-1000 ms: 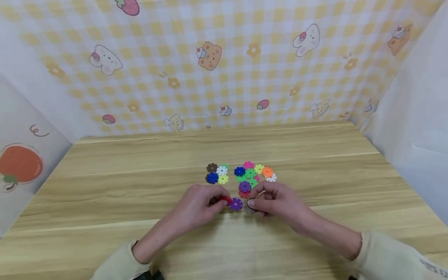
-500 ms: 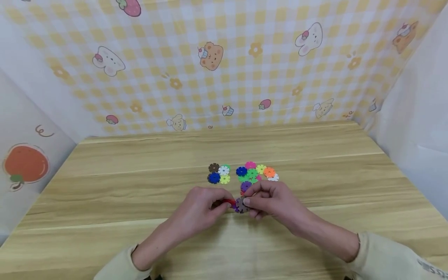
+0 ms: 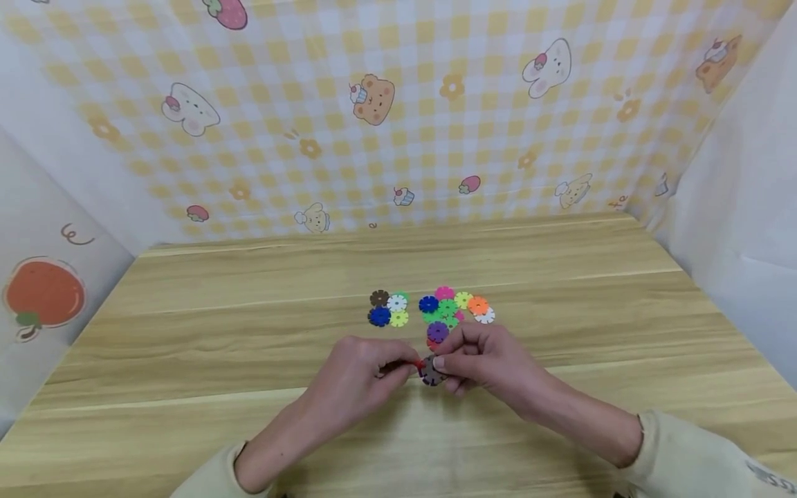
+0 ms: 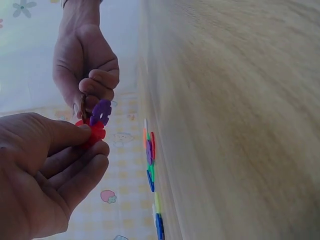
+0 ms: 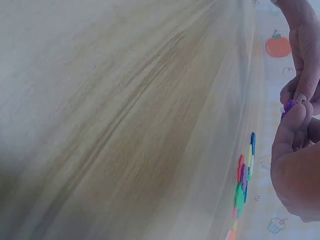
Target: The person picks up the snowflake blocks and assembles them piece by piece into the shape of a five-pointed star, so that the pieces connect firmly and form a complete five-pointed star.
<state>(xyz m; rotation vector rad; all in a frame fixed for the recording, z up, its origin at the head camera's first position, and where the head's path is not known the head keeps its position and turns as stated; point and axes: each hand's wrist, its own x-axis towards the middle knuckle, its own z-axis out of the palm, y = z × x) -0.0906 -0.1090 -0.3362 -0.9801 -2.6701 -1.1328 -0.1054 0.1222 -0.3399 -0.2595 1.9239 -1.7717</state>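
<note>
Over the table's middle, my left hand point(image 3: 355, 377) pinches a red notched disc point(image 4: 94, 135) between thumb and fingers. A purple notched disc point(image 4: 101, 112) is joined to the red one at an angle. My right hand point(image 3: 492, 360) pinches a brown notched disc point(image 3: 429, 372) by its right side. The brown disc point(image 4: 83, 106) appears edge-on in the left wrist view, against the red piece; whether its slot is engaged I cannot tell. In the right wrist view the fingers cover most of the pieces, leaving a bit of purple disc point(image 5: 288, 107) showing.
Beyond the hands lie two groups of flat notched discs on the wooden table point(image 3: 249, 346). The left group has a blue disc point(image 3: 379, 317) and a white disc point(image 3: 396, 303). In the right group are an orange disc point(image 3: 478, 306) and another purple disc point(image 3: 437, 332).
My right hand has brought the brown disc leftward onto the red and purple pieces, now overlapping them in the head view. My left hand has shifted slightly right and keeps its pinch.
</note>
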